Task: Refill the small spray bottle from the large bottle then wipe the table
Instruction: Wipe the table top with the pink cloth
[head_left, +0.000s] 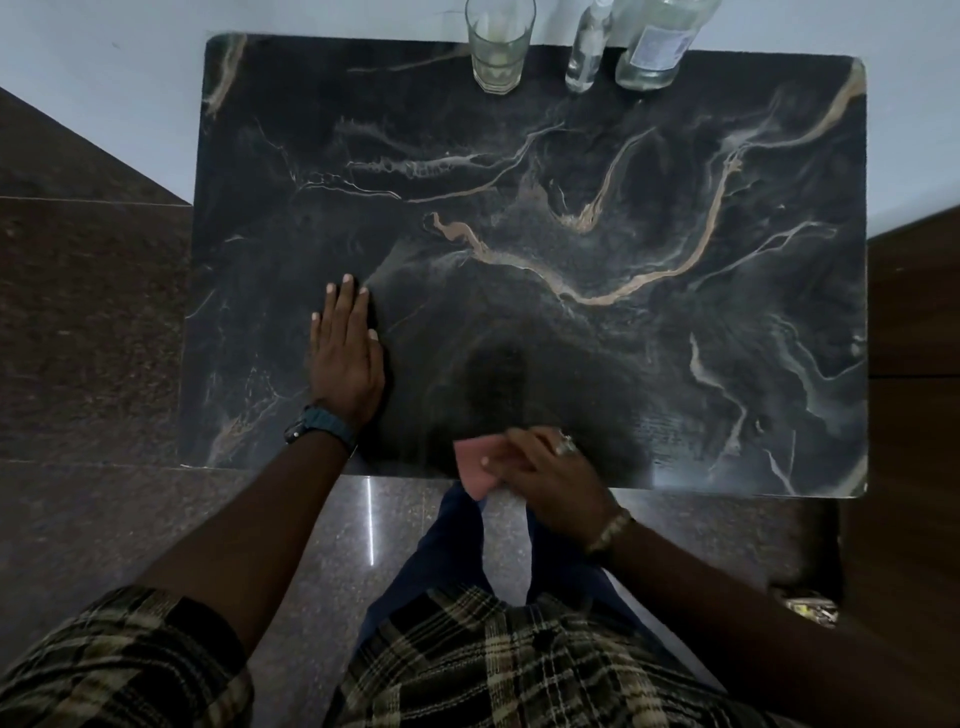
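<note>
A dark marble-patterned table (571, 218) fills the view. My right hand (550, 473) presses a pink cloth (480, 462) flat against the table's near edge; the hand is motion-blurred. My left hand (345, 353) lies flat on the tabletop to the left, fingers together, holding nothing. At the far edge stand the small clear spray bottle (587, 49) and, right of it, the large clear bottle (657, 47) with a label. Both bottles are cut off at the top of the frame.
A drinking glass (500, 47) with a little liquid stands at the far edge, left of the spray bottle. A pale wall lies behind the table. Brown stone floor surrounds it, and my legs are below the near edge.
</note>
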